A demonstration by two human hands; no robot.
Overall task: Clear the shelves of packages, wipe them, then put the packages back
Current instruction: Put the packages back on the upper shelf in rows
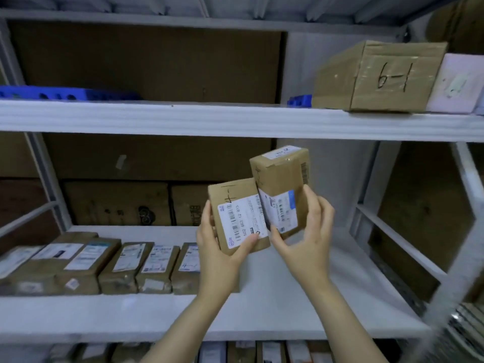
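Two small brown cardboard packages with white shipping labels are held up in front of the middle shelf (275, 297). My left hand (217, 247) grips the lower package marked "4-1" (235, 205), thumb across its label. My right hand (306, 237) holds the taller package (282, 174), fingers up its right side and thumb at its bottom edge. The two packages touch side by side. A row of several labelled brown packages (117, 265) lies on the left part of the middle shelf.
The upper shelf (183, 116) carries a cardboard box marked "6-1" (379, 77), a pale box (458, 85) beside it and blue plastic pieces (65, 94). More packages (248, 352) sit on the shelf below. A white shelf upright (468, 205) stands at the right.
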